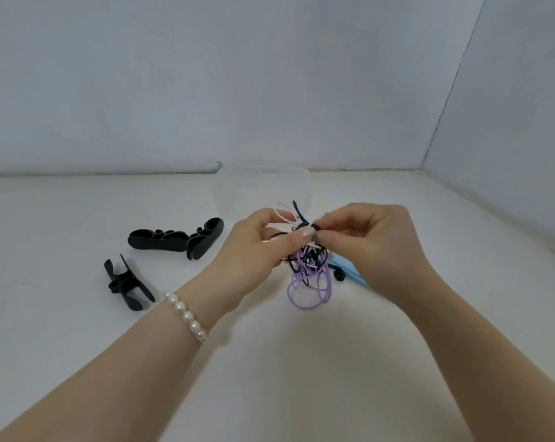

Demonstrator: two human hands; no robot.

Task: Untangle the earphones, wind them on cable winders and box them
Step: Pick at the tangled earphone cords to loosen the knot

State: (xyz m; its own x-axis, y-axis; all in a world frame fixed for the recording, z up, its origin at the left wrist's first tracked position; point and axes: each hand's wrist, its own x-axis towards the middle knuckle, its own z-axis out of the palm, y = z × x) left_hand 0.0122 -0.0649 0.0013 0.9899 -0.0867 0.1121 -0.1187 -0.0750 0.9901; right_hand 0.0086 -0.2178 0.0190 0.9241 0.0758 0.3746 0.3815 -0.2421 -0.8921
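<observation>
Both grips pinch the top of the tangled knot of purple, black and white earphone cables (308,263), left hand (257,247) and right hand (371,244) level, loops hanging straight down toward the white desk (78,330), so I'd tease strands sideways.

A tangled bundle of purple, black and white earphone cables (308,266) hangs above the table, two black cable winders (174,239) lying left, a clear box (260,186) behind.
</observation>
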